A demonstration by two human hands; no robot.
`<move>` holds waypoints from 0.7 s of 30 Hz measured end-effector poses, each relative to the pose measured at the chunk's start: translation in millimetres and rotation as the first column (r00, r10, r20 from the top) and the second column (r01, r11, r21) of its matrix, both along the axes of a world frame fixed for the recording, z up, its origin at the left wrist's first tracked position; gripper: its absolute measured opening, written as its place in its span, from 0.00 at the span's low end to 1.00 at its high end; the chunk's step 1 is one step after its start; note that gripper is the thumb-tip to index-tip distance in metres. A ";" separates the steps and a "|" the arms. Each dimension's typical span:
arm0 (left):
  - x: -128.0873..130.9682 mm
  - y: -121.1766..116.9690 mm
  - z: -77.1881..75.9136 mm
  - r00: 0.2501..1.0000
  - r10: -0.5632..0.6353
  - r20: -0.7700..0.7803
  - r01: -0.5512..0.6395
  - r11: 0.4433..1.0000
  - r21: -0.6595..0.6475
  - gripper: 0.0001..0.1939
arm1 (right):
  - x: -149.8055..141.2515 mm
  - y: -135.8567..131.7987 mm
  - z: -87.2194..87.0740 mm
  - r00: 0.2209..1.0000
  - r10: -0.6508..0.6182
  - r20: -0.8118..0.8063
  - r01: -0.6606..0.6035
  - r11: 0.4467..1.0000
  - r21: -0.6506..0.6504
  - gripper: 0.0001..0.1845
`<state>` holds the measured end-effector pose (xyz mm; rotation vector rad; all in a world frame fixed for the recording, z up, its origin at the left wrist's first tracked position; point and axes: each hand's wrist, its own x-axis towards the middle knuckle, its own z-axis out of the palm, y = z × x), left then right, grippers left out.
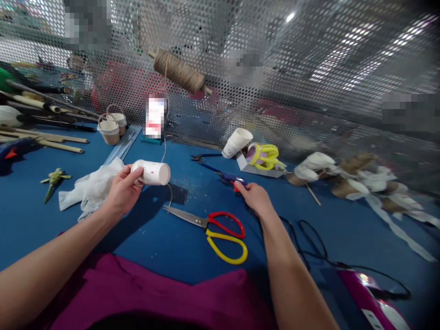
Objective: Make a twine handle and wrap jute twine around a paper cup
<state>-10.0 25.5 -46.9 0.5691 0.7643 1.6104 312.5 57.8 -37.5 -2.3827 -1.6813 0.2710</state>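
My left hand [125,188] is closed round a white paper cup [151,173], which lies sideways in it with one end facing right. My right hand [252,196] grips a blue hot glue gun [231,178] with a red trigger, its nozzle pointing left. Between my arms lie large scissors [197,221] with one red and one yellow handle, blades spread slightly. A strand of twine hangs behind the cup and reaches the table near the scissor tips. Crumpled white cloth [92,185] rests beside my left hand.
A twine spool [178,71] hangs on the perforated metal screen. Stacked paper cups [237,142], yellow tape rolls [264,156] and pliers [206,160] lie behind the glue gun. Small twine-wrapped buckets [109,132] stand back left. A black cord [314,252] runs to a power strip [373,300] at right.
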 end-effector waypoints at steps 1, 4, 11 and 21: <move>-0.3 0.5 -0.6 1.000 -0.003 0.002 0.003 1.000 -0.002 0.06 | 0.0 -0.5 1.3 0.999 -0.001 0.044 0.001 1.000 0.012 0.18; -1.1 1.2 -1.6 1.000 -0.015 0.009 0.015 1.000 0.001 0.06 | -9.8 -7.6 11.5 0.989 0.020 0.144 -0.028 0.998 0.058 0.17; -2.8 2.1 -3.2 0.999 -0.027 0.020 0.027 1.000 -0.005 0.04 | -87.2 -47.2 28.6 0.691 0.723 -0.019 -0.698 0.660 -0.278 0.20; -2.0 2.4 -1.9 1.000 -0.027 0.005 0.027 1.000 0.009 0.04 | -79.8 -50.1 33.4 0.686 0.728 0.003 -0.673 0.636 -0.379 0.07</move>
